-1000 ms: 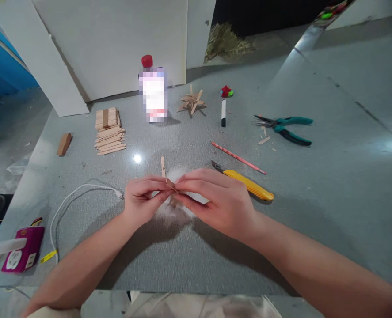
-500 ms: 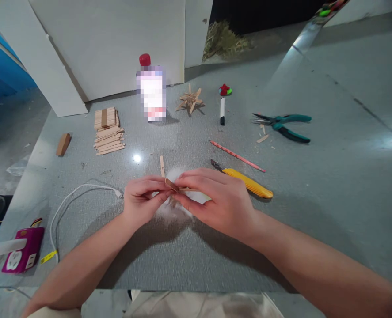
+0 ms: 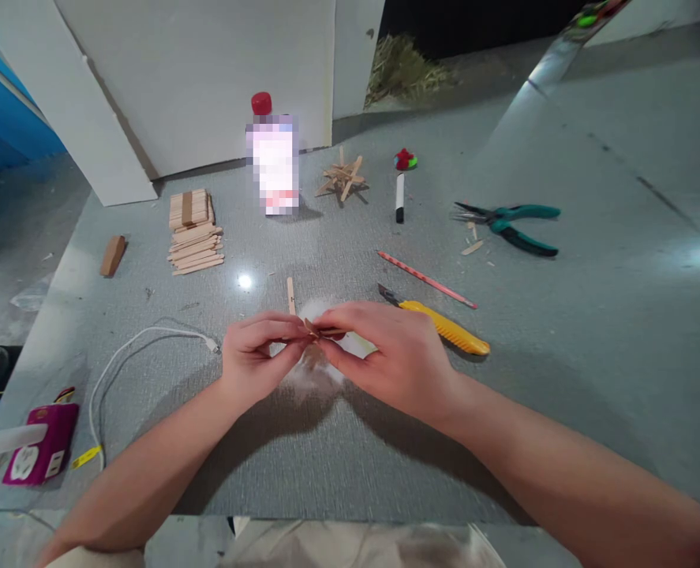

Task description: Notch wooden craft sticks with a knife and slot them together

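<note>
Well, the grey bench (image 3: 255, 481) stretches out past what I can see on the right, and the white board (image 3: 207, 79) at its far side is cut off at the top. Both forearms slant inward from the near corners, the right one partly out of sight. The right hand (image 3: 394, 347) is back-up, fingers stretched toward the left hand (image 3: 263, 347), whose fingers curl in to meet it just above the bench. Beyond them stands a bottle (image 3: 275, 170), its body blurred to coarse squares under a red cap. Left of the hands I make out a purple box (image 3: 42, 446), a white plug covering part of it. Pliers (image 3: 509, 225) lie open at the right, and the yellow knife (image 3: 444, 323) sits just beside the right hand, which overlaps part of it. A pencil (image 3: 426, 278) lies just beyond the knife. One loose stick (image 3: 291, 296) points away from the hands, its near end tucked behind the left fingers. Smallest of all, a wood piece (image 3: 311, 326) is pinched between both hands' fingertips; they cover much of it, so I can't tell its full shape. The whitish patch beneath is hard to read.
</note>
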A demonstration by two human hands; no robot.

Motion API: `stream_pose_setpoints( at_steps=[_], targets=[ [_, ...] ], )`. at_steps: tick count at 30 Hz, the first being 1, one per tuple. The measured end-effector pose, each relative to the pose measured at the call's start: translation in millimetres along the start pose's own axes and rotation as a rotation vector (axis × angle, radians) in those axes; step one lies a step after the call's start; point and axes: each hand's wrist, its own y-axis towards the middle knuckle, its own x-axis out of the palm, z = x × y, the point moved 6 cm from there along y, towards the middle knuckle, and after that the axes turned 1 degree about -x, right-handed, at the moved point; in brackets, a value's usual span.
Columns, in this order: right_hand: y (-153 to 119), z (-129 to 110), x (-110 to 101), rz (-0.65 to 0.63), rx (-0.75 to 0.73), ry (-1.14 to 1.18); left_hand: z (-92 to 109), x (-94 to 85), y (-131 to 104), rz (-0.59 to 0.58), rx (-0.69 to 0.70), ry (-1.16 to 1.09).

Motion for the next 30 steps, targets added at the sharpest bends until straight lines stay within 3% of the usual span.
stream_pose_setpoints(
  at_steps=[30],
  targets=[
    [0.7, -2.7, -2.9, 0.008, -0.012, -0.04, -5.1, 1.1, -1.9, 0.019, -0.088, 0.048]
  ],
)
